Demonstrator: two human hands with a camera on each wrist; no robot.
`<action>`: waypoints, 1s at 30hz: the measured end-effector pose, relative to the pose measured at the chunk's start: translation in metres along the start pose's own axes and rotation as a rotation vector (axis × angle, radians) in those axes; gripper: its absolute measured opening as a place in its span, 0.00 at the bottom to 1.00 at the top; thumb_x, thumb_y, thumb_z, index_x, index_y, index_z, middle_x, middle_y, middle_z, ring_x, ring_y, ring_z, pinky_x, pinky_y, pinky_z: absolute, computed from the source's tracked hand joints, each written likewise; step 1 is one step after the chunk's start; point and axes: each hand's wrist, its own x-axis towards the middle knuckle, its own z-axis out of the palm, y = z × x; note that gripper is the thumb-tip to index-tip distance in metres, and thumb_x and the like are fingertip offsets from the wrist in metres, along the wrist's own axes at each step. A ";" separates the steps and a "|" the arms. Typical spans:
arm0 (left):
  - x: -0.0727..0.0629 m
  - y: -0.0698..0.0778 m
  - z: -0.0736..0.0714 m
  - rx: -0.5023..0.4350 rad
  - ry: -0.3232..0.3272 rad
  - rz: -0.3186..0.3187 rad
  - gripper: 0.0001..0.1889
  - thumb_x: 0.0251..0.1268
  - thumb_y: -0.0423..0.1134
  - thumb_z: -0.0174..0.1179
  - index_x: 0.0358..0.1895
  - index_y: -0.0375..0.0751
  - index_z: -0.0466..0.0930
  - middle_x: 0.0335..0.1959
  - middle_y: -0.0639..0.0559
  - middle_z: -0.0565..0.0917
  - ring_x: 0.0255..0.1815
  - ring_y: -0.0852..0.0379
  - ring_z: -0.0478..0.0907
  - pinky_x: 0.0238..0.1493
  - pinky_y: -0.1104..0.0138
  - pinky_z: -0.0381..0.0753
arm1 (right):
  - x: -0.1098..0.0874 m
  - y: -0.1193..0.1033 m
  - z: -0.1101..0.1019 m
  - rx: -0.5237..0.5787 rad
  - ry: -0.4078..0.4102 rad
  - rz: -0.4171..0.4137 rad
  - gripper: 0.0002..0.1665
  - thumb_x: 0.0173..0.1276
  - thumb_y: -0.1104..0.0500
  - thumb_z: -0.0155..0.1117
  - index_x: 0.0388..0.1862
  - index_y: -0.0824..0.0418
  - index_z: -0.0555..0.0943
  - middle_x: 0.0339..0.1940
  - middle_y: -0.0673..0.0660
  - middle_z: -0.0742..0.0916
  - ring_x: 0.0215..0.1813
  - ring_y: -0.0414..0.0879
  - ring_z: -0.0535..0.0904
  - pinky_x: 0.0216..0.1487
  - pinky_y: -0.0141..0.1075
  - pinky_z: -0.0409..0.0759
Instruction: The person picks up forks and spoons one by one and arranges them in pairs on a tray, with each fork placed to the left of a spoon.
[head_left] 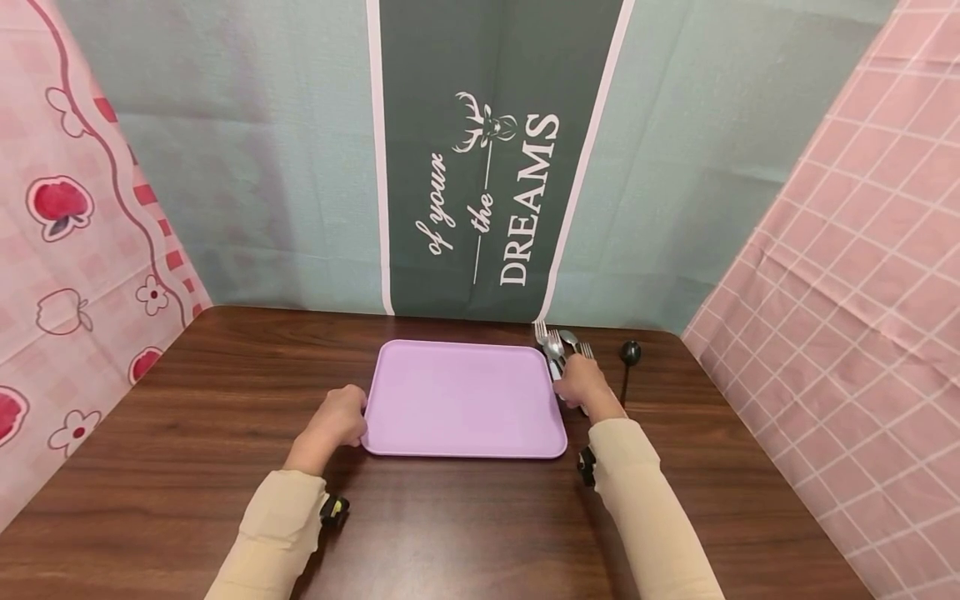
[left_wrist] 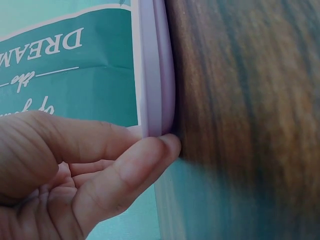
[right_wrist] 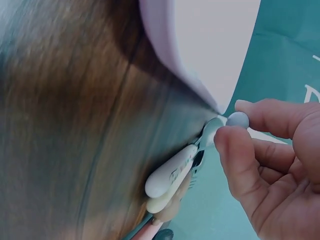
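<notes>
A lilac rectangular tray (head_left: 465, 400) lies flat on the wooden table. At its left edge is my left hand (head_left: 345, 414), pinching the rim (left_wrist: 157, 75) between thumb and forefinger. My right hand (head_left: 583, 382) is just off the tray's right side, among metal forks and spoons. In the right wrist view, the right thumb and forefinger pinch the rounded pale handle end (right_wrist: 237, 120) of a piece of cutlery; which piece it belongs to is hidden. Below lie other pieces, including a spoon with a white handle (right_wrist: 170, 172). A fork (head_left: 541, 332) points toward the back wall.
Right of the cutlery lies a black long-handled spoon or ladle (head_left: 630, 353). A green and grey cloth with lettering (head_left: 480, 167) hangs behind the table. Pink patterned cloths stand at the left (head_left: 67, 250) and right (head_left: 840, 250) sides.
</notes>
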 end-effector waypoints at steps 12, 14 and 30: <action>0.000 -0.001 0.000 -0.001 -0.005 -0.008 0.07 0.37 0.19 0.55 0.22 0.32 0.76 0.15 0.46 0.75 0.13 0.57 0.75 0.14 0.70 0.75 | -0.005 -0.023 0.008 -0.043 -0.004 0.031 0.13 0.53 0.60 0.59 0.11 0.62 0.75 0.07 0.52 0.78 0.20 0.48 0.77 0.40 0.57 0.77; 0.000 -0.001 0.000 0.000 -0.006 -0.011 0.07 0.37 0.19 0.55 0.23 0.32 0.77 0.15 0.46 0.75 0.13 0.57 0.75 0.14 0.70 0.75 | -0.006 -0.027 0.010 -0.020 0.015 -0.007 0.13 0.52 0.62 0.59 0.11 0.62 0.74 0.07 0.52 0.78 0.17 0.46 0.77 0.30 0.44 0.80; 0.001 0.000 -0.001 0.004 -0.010 -0.015 0.09 0.39 0.19 0.55 0.28 0.29 0.78 0.17 0.45 0.76 0.13 0.57 0.75 0.14 0.70 0.75 | -0.015 -0.066 0.030 0.018 0.046 -0.025 0.09 0.50 0.63 0.60 0.15 0.63 0.72 0.13 0.54 0.78 0.20 0.48 0.77 0.24 0.35 0.76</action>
